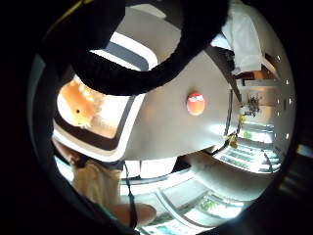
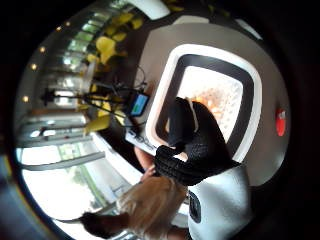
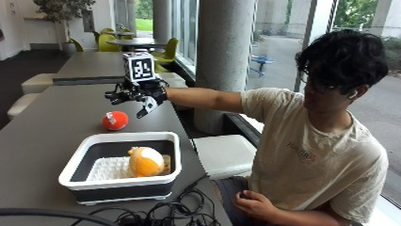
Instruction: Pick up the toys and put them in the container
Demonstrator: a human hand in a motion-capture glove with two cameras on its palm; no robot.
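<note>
A: Where is the hand (image 3: 139, 96)?

B: Raised above the table (image 3: 44, 117), past the bin (image 3: 119, 165), arm stretched out. Its fingers are spread and relaxed, holding nothing.

A: And the toys?

B: An orange plush (image 3: 146, 161) already lies in the bin. A red ball (image 3: 115, 120) sits on the table just beyond the bin, below and a little short of the hand.

A: So why hover there?

B: Probably lining up over the ball: spread fingers suit dropping around something round that might roll.

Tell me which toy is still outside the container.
The red ball, lying on the bare table beyond the container. The orange-and-white plush toy already sits inside it.
</note>
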